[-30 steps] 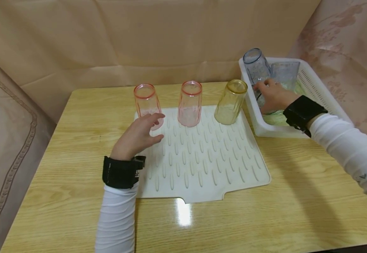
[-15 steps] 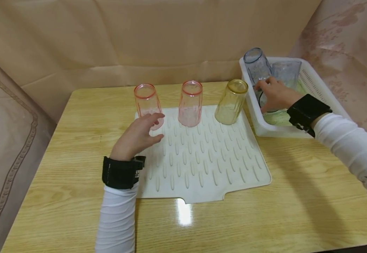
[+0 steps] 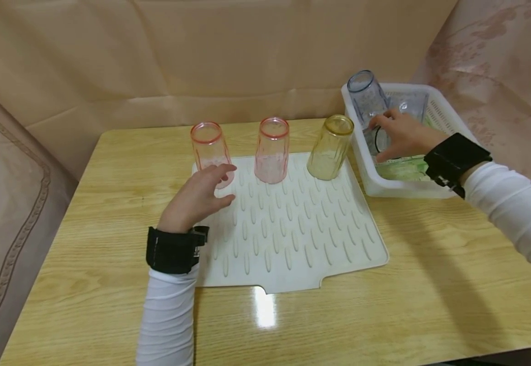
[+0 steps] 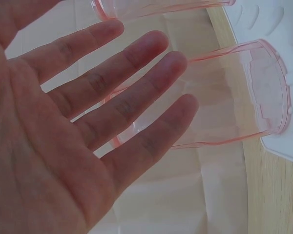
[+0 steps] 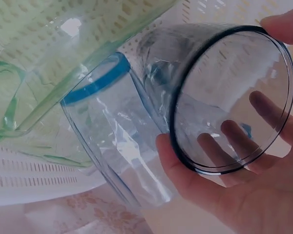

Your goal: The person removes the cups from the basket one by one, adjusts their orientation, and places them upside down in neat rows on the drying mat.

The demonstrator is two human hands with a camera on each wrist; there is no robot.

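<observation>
A grey-blue cup is being gripped by the right hand inside the white basket at the far right of the desk. In the right wrist view the fingers are being seen through the clear wall of this cup, curled round its body, with the thumb tip at its rim. The cup is being held tilted, its closed end leaning up over the basket's left wall. Just beside it a clear cup with a blue rim is lying in the basket, and a pale green cup is lying against that one; both are being left untouched.

The left hand is being held open over the far left part of the white ribbed drying mat, fingers straight and spread, grasping nothing. Its fingertips are being kept just beside the left pink cup; whether they are touching it cannot be told. In the left wrist view the open palm is being shown in front of that pink cup.

Three cups are standing upside down in a row along the far edge of the mat: the left pink cup, a second pink cup in the middle, and a yellow cup at the right, near the basket.
</observation>
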